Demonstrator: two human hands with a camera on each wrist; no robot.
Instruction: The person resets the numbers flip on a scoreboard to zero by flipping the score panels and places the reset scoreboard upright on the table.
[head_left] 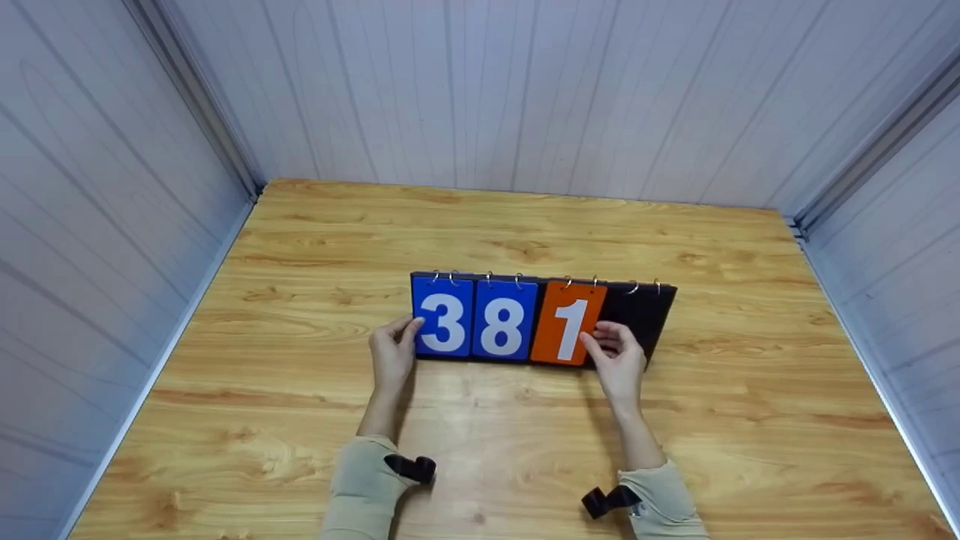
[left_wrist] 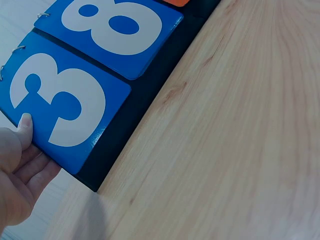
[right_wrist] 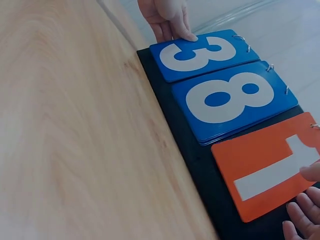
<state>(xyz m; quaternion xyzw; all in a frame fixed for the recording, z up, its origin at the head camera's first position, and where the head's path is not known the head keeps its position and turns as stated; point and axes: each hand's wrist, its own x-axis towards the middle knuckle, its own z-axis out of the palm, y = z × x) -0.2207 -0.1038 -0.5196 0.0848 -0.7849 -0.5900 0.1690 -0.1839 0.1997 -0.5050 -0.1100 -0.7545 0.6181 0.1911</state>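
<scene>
One left hand held the number board on the worktop; the right hand pinched the orange card; turning it seemed the step, so the next move likely needed a gentle lift.

The orange number card is cropped in the left-wrist view. The right hand is cropped in the right-wrist view.

Glossy, smooth plastic-looking cards; shiny metal rings; matt board; smooth wood-grain surface with a soft sheen; matt cloth sleeves.
</scene>
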